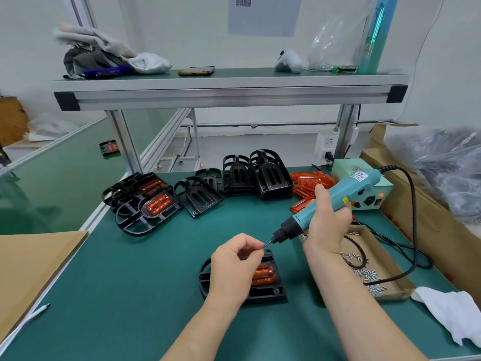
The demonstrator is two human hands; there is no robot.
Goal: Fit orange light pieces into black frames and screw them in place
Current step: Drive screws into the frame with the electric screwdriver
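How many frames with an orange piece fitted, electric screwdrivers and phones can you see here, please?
Frames with an orange piece fitted: 4
Electric screwdrivers: 1
Phones: 1
Total: 6

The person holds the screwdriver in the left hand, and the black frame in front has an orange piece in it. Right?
Not quite. The head view shows the right hand gripping the screwdriver. The left hand pinches what looks like a screw at its tip. The black frame in front does have an orange piece in it.
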